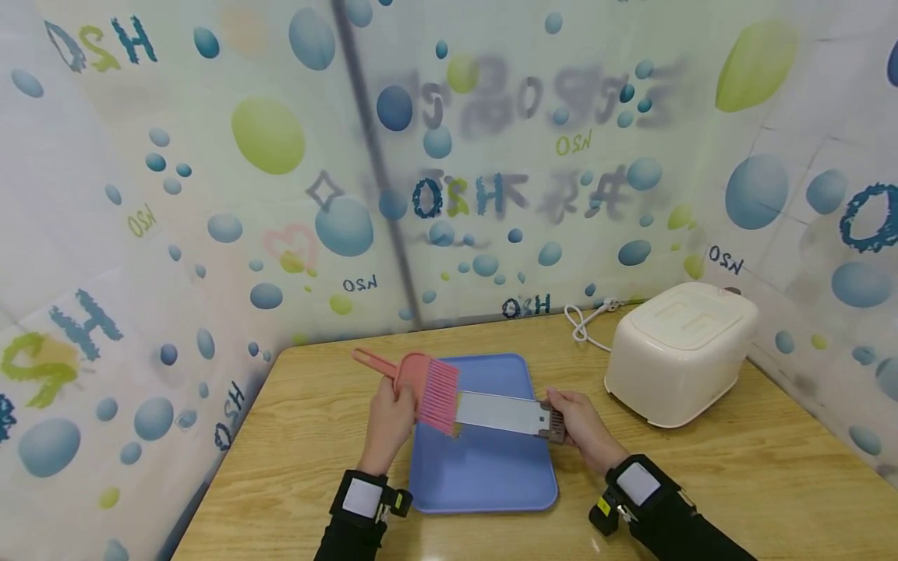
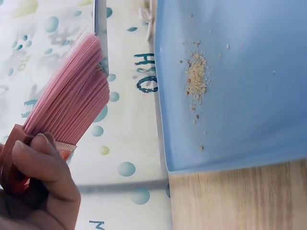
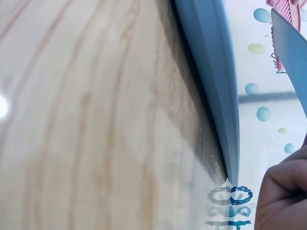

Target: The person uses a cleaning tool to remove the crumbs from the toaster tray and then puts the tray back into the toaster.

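My left hand (image 1: 389,422) grips a small brush (image 1: 440,393) with pink bristles and a pinkish-red handle. In my right hand (image 1: 585,428) is the brown-grey end of a flat, pale metal crumb tray (image 1: 496,411). The bristles meet the crumb tray's left end, above a blue plastic tray (image 1: 484,479). A small heap of tan crumbs (image 2: 196,79) lies in the blue tray in the left wrist view. Beyond the right hand stands a cream toaster (image 1: 680,351). The right wrist view shows only part of the right hand and one edge of the crumb tray.
The blue tray lies on a wooden table (image 1: 302,436). A white power cord (image 1: 581,323) is looped behind the toaster. A curtain (image 1: 491,257) printed with blue and green dots surrounds the table's back and sides.
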`<state>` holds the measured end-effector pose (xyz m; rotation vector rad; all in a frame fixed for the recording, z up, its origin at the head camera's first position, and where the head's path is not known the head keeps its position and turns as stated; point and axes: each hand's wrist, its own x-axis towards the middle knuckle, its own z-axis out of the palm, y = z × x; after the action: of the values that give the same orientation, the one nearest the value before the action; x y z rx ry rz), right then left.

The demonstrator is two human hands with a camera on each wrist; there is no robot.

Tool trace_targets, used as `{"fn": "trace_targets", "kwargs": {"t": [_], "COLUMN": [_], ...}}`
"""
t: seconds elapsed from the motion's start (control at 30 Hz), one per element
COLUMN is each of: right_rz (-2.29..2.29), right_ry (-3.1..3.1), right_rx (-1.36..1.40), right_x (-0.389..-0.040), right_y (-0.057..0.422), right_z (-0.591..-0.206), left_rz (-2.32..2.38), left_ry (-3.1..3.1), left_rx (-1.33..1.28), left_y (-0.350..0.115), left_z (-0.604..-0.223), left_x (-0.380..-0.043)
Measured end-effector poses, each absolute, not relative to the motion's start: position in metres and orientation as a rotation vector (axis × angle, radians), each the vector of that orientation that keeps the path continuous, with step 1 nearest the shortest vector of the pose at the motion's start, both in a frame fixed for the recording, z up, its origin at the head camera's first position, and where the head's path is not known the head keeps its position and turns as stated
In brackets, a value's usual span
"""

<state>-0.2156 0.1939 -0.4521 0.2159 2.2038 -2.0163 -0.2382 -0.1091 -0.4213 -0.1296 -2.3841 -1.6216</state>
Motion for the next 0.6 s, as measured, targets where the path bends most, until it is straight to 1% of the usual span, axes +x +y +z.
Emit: {"fn": "trace_targets", "kwargs": {"t": [0.6], "right_rz": [-2.018], "right_ry": [2.185], "right_rx": [0.245], "right_x": [-0.2167], "right_y": [0.2011], "right_z": [-0.4519], "left_rz": [-1.61], "left_ry": [-2.398], "left_rx": [-0.125], "left_y": [-0.1089], "left_z": [-0.4197], "left_x": [-0.2393]}}
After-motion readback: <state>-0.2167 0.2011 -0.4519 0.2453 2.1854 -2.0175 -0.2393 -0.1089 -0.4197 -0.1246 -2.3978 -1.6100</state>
